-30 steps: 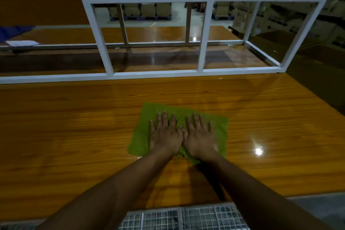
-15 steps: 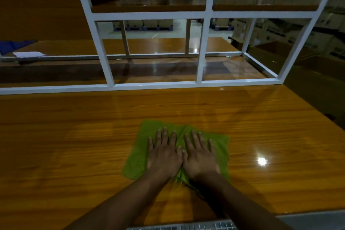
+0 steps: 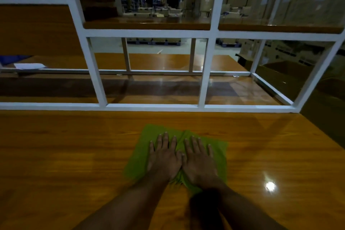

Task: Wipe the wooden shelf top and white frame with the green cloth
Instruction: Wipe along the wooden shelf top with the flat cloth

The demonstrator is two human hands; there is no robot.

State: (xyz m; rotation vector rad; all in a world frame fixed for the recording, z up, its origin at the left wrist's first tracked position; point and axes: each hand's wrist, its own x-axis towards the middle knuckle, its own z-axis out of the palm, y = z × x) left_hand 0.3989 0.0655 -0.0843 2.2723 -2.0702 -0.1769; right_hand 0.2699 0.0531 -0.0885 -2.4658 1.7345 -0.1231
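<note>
Green cloth (image 3: 138, 158) is sliding nearer the white frame (image 3: 149, 107); left hand (image 3: 165, 157) and right hand (image 3: 198, 160), fingers spread flat, are hiding its centre.

The middle of the green cloth (image 3: 141, 155) is hidden under the left hand (image 3: 164, 158) and right hand (image 3: 199, 162); both forearms are cut off at the bottom edge; the wooden top (image 3: 65, 155) runs out of view left and below; the white frame (image 3: 149, 107) is cut at the top; a flat white thing (image 3: 29, 65) far left is too dim to tell.
</note>
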